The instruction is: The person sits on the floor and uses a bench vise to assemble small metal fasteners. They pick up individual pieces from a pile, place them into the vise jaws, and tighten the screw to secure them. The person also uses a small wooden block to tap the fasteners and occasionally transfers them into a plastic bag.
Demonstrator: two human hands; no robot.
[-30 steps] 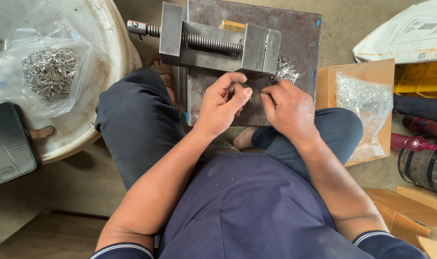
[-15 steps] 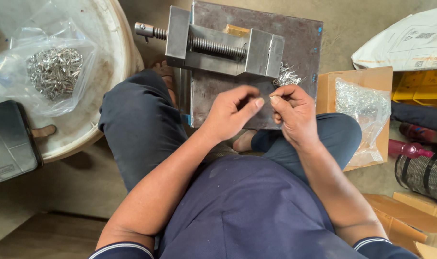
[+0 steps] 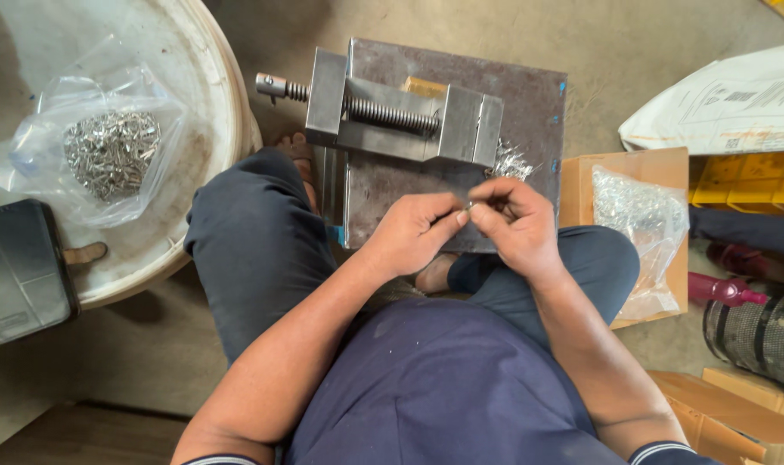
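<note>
**Small metal part pinched between both hands**

At the centre of the frame, the left hand (image 3: 413,234) and right hand (image 3: 517,226) meet fingertip to fingertip, each grip narrow on one tiny metal part (image 3: 469,206). Just above lies a steel plate (image 3: 529,103) carrying a vise (image 3: 400,116). A bag of metal pieces (image 3: 108,151) sits at upper left, a cardboard box (image 3: 633,172) at right.

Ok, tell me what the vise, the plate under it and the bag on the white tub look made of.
Vise: bare grey steel by its dull machined faces and threaded screw. Plate: likely steel, dark with brownish rusty patches. Bag: thin clear plastic, crinkled and glossy, holding small shiny metal parts, probably steel or plated.
</note>
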